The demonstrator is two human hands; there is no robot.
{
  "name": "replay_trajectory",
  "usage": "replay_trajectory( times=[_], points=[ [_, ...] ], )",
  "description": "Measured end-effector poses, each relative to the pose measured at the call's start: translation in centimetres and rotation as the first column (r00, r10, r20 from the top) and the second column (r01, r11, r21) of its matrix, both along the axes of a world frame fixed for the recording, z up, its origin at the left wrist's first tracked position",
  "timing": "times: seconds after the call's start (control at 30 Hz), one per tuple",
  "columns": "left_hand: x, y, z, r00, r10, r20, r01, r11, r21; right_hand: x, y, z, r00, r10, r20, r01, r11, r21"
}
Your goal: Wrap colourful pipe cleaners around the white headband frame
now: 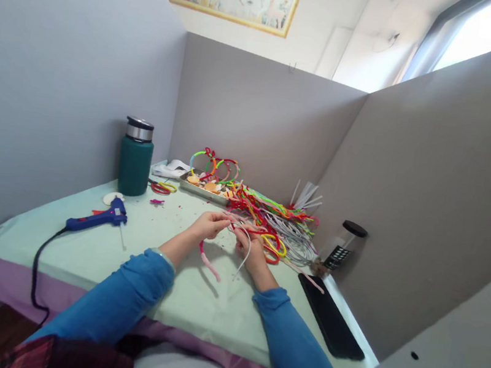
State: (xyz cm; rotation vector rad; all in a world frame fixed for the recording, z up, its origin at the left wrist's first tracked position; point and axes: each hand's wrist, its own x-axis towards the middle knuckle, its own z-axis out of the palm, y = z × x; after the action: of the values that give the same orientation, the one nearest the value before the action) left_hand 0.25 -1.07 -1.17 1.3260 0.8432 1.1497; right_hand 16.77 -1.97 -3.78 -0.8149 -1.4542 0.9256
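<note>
My left hand [209, 225] is closed in a pinch on a pink pipe cleaner [211, 265], whose darker pink upper part and pale end hang below the fingers. Beside it, my right hand [254, 252] is closed on a white pipe cleaner [244, 260] that curves down toward the table. The two hands almost meet above the tabletop, and the fingers partly hide where the stems come together. Just beyond my right hand lie scissors [279, 247] with red and yellow handles, next to a pile of coloured pipe cleaners [264, 209].
A metal tray [202, 192] with small pieces and bent colourful rings stands at the back. On the left are a green bottle [134, 166], more scissors [162, 187] and a corded blue glue gun [97, 219]. A black phone [331, 319] and a clear, black-lidded container [342, 249] are at right.
</note>
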Motion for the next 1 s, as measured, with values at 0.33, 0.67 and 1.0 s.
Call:
replay_trajectory(
  times=[0.33, 0.67, 1.0],
  points=[
    [-0.2, 0.4, -0.5, 0.998, -0.057, 0.032, 0.061, 0.991, -0.115, -0.2, 0.0, -0.8, 0.926, -0.212, 0.313, 0.049, 0.887, 0.459],
    [-0.6, 0.0, 0.0, 0.984, -0.169, -0.053, 0.156, 0.968, -0.195, 0.1, 0.3, 0.1, 0.977, -0.076, 0.197, 0.028, 0.972, 0.234],
    [-0.5, -0.1, -0.1, 0.967, -0.243, -0.08, 0.22, 0.95, -0.223, 0.1, 0.1, 0.0, 0.988, 0.011, 0.155, -0.05, 0.967, 0.249]
  ],
)
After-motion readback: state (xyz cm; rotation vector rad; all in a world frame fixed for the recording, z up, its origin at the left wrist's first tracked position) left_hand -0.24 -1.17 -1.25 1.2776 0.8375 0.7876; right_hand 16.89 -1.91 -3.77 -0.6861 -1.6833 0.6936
